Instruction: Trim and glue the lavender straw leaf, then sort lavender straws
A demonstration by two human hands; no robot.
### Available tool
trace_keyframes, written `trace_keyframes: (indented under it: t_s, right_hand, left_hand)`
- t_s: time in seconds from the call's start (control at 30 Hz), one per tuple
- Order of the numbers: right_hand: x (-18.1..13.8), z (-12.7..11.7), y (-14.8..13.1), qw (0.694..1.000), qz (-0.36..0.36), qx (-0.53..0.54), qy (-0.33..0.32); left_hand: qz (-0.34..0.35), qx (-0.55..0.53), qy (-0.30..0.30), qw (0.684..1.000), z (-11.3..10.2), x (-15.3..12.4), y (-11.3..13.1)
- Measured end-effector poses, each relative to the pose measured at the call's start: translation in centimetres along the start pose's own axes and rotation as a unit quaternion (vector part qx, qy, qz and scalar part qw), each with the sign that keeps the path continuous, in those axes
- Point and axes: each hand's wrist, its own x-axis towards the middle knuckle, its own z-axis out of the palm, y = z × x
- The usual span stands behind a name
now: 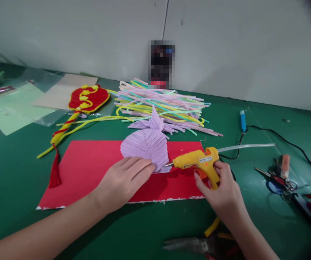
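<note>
A lavender fan-like piece of pipe cleaners (141,142), laid in slanting rows with a pointed top, lies on a red sheet (85,162). My left hand (123,180) grips its lower edge, fingers pressed together and thumb hidden beneath. In my right hand (223,191) is a yellow glue gun (193,159) with a small red light on its side. Its metal nozzle points left and reaches the lower right edge of the lavender piece, close to my left fingertips. A clear glue stick (245,146) sticks out of the gun's back.
Behind the red sheet lies a pile of pastel pipe cleaners (161,101). A red and yellow fan (89,99) with a red tassel (54,173) is at left. Scissors (188,244) lie in front; keys (288,184) and a black cord (285,137) are at right.
</note>
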Motion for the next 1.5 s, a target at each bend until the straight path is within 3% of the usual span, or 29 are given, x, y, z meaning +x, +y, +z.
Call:
trace_keyframes:
  t_s: [0.37, 0.83, 1.5]
  right_hand:
    - [-0.2, 0.6, 0.7, 0.995, -0.084, -0.020, 0.058]
    - [-0.4, 0.4, 0.7, 1.000, -0.001, -0.012, 0.011]
    - [-0.4, 0.3, 1.1, 0.999, 0.000, -0.036, 0.007]
  left_hand:
    - [-0.006, -0.024, 0.009, 1.000, -0.1, 0.0, -0.1]
    - [-0.005, -0.023, 0.014, 1.000, -0.1, 0.1, -0.1]
    - [-0.003, -0.026, 0.025, 0.999, -0.2, 0.2, -0.1]
